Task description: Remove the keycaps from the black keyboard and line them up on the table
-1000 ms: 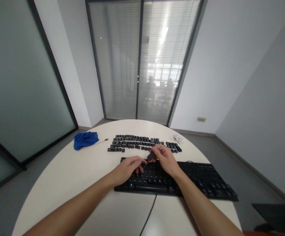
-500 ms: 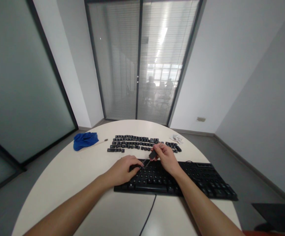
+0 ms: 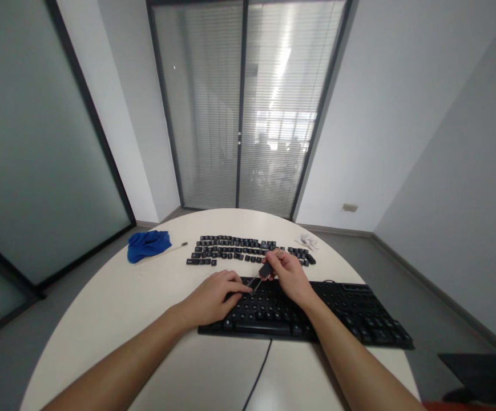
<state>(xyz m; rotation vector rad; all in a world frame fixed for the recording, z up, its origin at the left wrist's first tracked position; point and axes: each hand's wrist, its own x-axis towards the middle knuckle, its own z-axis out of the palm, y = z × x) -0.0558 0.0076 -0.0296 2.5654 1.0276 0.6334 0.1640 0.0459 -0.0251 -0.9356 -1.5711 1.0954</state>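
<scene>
A black keyboard point(image 3: 265, 326) lies across the table, with many keys off its upper left part. My right hand point(image 3: 288, 274) is closed on the dark handle of a wire keycap puller point(image 3: 266, 270), whose wire ends reach down to the keyboard. On the keyboard's left part rests my left hand point(image 3: 217, 297), its fingertips beside the puller's wires; whether it pinches anything is too small to tell. Behind the keyboard, loose black keycaps point(image 3: 230, 249) stand in rows.
A blue cloth point(image 3: 148, 245) and a thin brush point(image 3: 162, 253) lie at the left of the round table point(image 3: 102, 319). Crumpled white material point(image 3: 309, 242) sits at the back right. A black cable point(image 3: 258, 374) runs toward the front edge.
My left fingertips have shifted slightly right toward the puller's wires, and the index finger is straighter. My right hand has barely moved.
</scene>
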